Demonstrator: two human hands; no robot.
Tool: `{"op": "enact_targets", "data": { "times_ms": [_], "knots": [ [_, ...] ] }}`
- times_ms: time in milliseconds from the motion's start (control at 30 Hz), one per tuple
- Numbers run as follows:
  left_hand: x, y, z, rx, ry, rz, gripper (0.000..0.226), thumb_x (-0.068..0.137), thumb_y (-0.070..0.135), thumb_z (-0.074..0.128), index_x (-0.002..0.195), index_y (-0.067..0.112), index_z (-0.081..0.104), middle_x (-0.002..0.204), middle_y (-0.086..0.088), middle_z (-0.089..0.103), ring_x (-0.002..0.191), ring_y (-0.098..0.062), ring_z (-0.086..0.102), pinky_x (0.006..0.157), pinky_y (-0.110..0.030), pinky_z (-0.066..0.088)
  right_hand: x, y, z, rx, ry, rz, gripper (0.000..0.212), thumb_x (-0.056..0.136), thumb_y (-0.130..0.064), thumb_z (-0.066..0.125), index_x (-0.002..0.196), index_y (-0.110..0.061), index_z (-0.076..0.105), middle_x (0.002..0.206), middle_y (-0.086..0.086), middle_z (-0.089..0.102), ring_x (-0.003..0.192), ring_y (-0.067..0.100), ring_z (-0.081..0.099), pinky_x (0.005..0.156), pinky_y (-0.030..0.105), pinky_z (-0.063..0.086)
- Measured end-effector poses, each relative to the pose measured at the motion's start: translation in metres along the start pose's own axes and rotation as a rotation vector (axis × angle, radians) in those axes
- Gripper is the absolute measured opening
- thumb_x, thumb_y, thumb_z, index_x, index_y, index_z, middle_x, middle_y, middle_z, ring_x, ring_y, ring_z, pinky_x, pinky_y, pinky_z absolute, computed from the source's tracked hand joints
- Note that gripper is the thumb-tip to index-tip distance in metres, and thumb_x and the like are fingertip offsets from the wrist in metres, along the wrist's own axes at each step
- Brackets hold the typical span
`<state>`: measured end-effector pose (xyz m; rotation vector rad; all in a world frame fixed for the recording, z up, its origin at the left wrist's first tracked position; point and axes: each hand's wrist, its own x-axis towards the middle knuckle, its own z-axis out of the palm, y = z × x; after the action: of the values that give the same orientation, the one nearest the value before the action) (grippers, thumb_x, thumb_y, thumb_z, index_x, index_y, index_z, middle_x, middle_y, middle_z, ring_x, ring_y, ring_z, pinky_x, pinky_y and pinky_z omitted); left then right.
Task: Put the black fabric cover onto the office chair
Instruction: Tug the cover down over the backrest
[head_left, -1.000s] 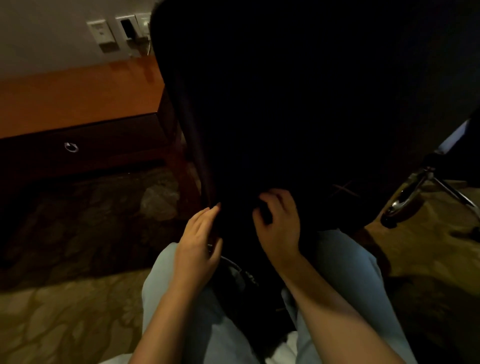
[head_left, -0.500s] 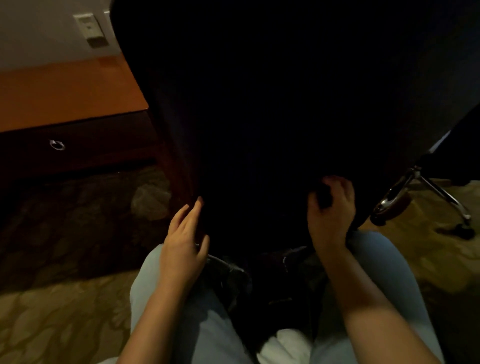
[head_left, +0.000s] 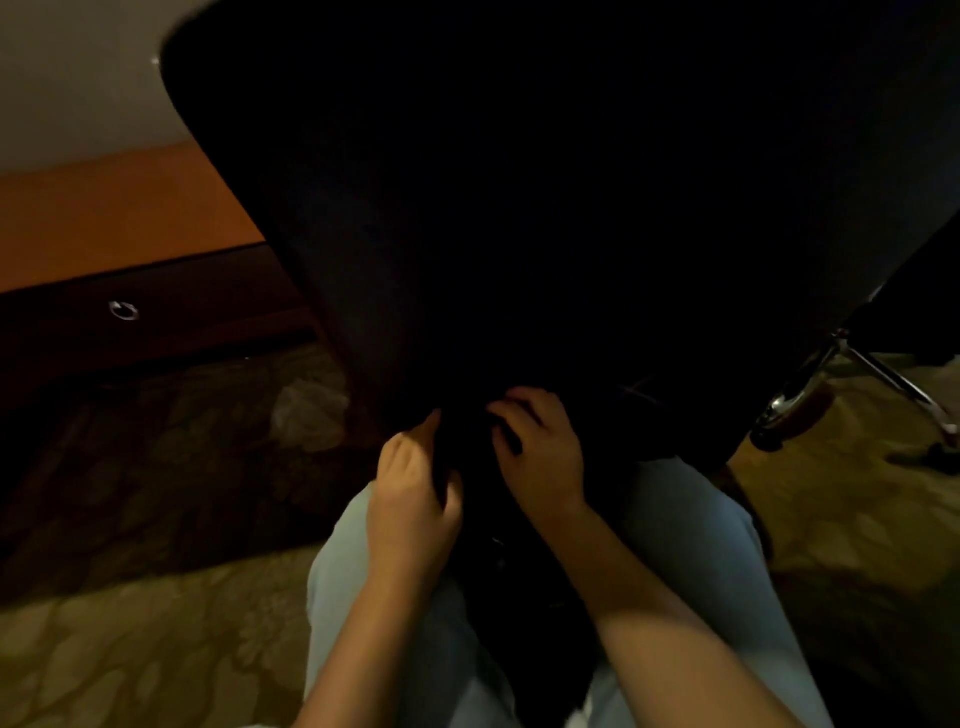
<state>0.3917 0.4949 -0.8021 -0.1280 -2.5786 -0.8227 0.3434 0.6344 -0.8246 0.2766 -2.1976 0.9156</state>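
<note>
Fabric of this kind should handle as soft, light, stretchy stuff. It will bunch and slide rather than keep a shape, so take it by the bottom hem, not the flat middle, and draw down evenly on both sides.

The black fabric cover (head_left: 571, 208) is draped over the back of the office chair (head_left: 795, 402), which is bare only at its chrome foot on the right. The cover fills the far centre as one matte, nearly featureless dark mass with a rounded corner at the far left. Its lower edge gathers just above your knees (head_left: 691, 519).

Your left hand (head_left: 415, 493) has its fingers (head_left: 431, 423) curled round a fold of that edge. Your right hand (head_left: 543, 457), just beside it, pinches the cloth the same way. In light this dim you can't quite tell hem from chair beneath, so either grip may take in both.

Patterned carpet (head_left: 130, 649) lies near you, and the wooden desk (head_left: 119, 218) stands at the far left.
</note>
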Motion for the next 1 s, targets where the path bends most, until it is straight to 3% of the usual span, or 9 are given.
{"op": "enact_targets", "data": {
  "times_ms": [133, 233, 300, 467, 533, 633, 733, 833, 1000],
  "knots": [
    [0.003, 0.009, 0.005, -0.045, 0.014, 0.020, 0.058, 0.077, 0.011, 0.058, 0.135, 0.004, 0.051, 0.121, -0.012, 0.060, 0.117, -0.021, 0.044, 0.096, -0.013, 0.029, 0.003, 0.015, -0.018, 0.022, 0.037, 0.082, 0.024, 0.080, -0.019, 0.054, 0.094, -0.009, 0.070, 0.101, 0.010, 0.062, 0.096, 0.017, 0.051, 0.083, 0.017, 0.041],
    [0.005, 0.013, 0.009, -0.058, 0.013, 0.002, 0.056, 0.081, 0.020, 0.052, 0.135, 0.006, 0.051, 0.122, -0.013, 0.059, 0.117, -0.023, 0.047, 0.096, -0.020, 0.036, 0.013, 0.033, -0.050, 0.025, 0.170, 0.266, 0.020, 0.078, -0.012, 0.061, 0.095, -0.003, 0.069, 0.106, 0.018, 0.061, 0.100, 0.018, 0.053, 0.089, 0.004, 0.033],
    [0.005, 0.015, 0.010, -0.063, 0.024, 0.003, 0.055, 0.083, 0.026, 0.048, 0.135, 0.007, 0.052, 0.122, -0.013, 0.059, 0.117, -0.024, 0.049, 0.096, -0.025, 0.038, 0.020, 0.046, -0.072, 0.033, 0.283, 0.411, 0.022, 0.077, -0.001, 0.065, 0.099, 0.000, 0.066, 0.111, 0.020, 0.058, 0.104, 0.023, 0.054, 0.089, 0.004, 0.032],
    [0.005, 0.021, 0.012, -0.100, 0.068, -0.014, 0.050, 0.083, 0.005, 0.065, 0.132, 0.006, 0.054, 0.121, -0.014, 0.059, 0.115, -0.025, 0.052, 0.097, -0.021, 0.038, 0.030, 0.062, -0.091, 0.076, 0.442, 0.623, 0.023, 0.084, -0.001, 0.062, 0.107, -0.002, 0.062, 0.117, 0.014, 0.055, 0.105, 0.004, 0.047, 0.088, -0.001, 0.031],
    [0.005, 0.021, 0.011, -0.105, 0.071, -0.005, 0.050, 0.083, 0.003, 0.066, 0.131, 0.004, 0.055, 0.119, -0.014, 0.059, 0.114, -0.026, 0.053, 0.096, -0.020, 0.038, 0.028, 0.054, -0.083, 0.064, 0.448, 0.608, 0.024, 0.083, 0.002, 0.062, 0.107, 0.000, 0.062, 0.117, 0.015, 0.056, 0.107, 0.010, 0.049, 0.090, 0.000, 0.031],
    [0.005, 0.021, 0.008, -0.102, 0.074, 0.008, 0.048, 0.085, 0.019, 0.053, 0.131, 0.004, 0.054, 0.117, -0.013, 0.059, 0.112, -0.023, 0.052, 0.096, -0.014, 0.035, 0.019, 0.031, -0.059, 0.091, 0.374, 0.533, 0.023, 0.079, 0.005, 0.064, 0.101, 0.000, 0.063, 0.115, 0.015, 0.056, 0.105, 0.014, 0.049, 0.088, 0.005, 0.034],
    [0.003, 0.021, 0.007, -0.077, 0.038, -0.013, 0.051, 0.082, 0.008, 0.062, 0.132, 0.005, 0.053, 0.120, -0.014, 0.059, 0.114, -0.025, 0.052, 0.096, -0.019, 0.038, 0.011, 0.011, -0.033, 0.085, 0.231, 0.373, 0.017, 0.075, -0.001, 0.065, 0.092, -0.004, 0.068, 0.107, 0.011, 0.061, 0.099, 0.011, 0.052, 0.086, 0.013, 0.040],
    [0.004, 0.019, 0.006, -0.063, 0.009, -0.008, 0.051, 0.082, 0.006, 0.061, 0.133, 0.006, 0.053, 0.122, -0.011, 0.060, 0.115, -0.023, 0.049, 0.095, -0.017, 0.035, 0.007, 0.002, -0.015, 0.058, 0.115, 0.222, 0.015, 0.076, -0.009, 0.061, 0.087, -0.008, 0.070, 0.098, 0.009, 0.063, 0.093, 0.013, 0.051, 0.085, 0.010, 0.034],
    [0.005, 0.010, 0.005, -0.024, 0.033, -0.038, 0.059, 0.078, -0.002, 0.068, 0.135, 0.001, 0.050, 0.127, -0.013, 0.058, 0.122, -0.024, 0.044, 0.101, -0.017, 0.028, 0.007, 0.014, -0.025, 0.042, 0.073, 0.170, 0.016, 0.079, -0.013, 0.059, 0.088, -0.008, 0.072, 0.098, 0.009, 0.064, 0.093, 0.014, 0.052, 0.083, 0.010, 0.037]
  ]
}}
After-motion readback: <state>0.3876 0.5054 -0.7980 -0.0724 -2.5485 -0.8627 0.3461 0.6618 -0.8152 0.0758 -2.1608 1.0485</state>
